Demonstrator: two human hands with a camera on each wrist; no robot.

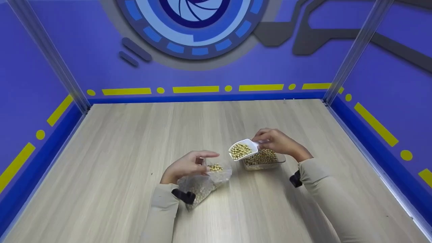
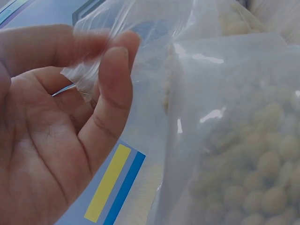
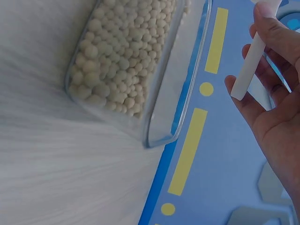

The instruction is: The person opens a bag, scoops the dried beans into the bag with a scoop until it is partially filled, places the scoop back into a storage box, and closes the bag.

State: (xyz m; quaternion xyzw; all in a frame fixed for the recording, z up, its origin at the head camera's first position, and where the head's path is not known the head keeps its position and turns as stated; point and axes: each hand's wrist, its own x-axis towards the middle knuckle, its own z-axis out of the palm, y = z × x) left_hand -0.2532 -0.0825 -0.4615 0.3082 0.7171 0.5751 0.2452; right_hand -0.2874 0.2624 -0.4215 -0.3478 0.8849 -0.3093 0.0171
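1. The wood-grain tabletop [image 1: 111,135] carries everything below; clock directions are as the head camera sees it.
2. A clear plastic bag [image 1: 203,189], part-filled, rests on it, its mouth toward two o'clock.
3. A clear rectangular container [image 1: 265,167] of soybeans stands at nearly three o'clock from that mouth.
4. The left hand [image 1: 189,164] pinches the bag's edge between thumb and fingers, index finger stretched along the mouth; of the two hands it is much nearer the mouth.
5. The right hand [image 1: 276,141] grips the handle of the white scoop, raised beside and partly above the container.
6. The scoop [image 1: 254,145] lies between two and three o'clock from the left hand; its long axis points lip-first just past eight o'clock, the lip near but apart from the mouth.
7. Soybeans [image 1: 240,151] fill its bowl.
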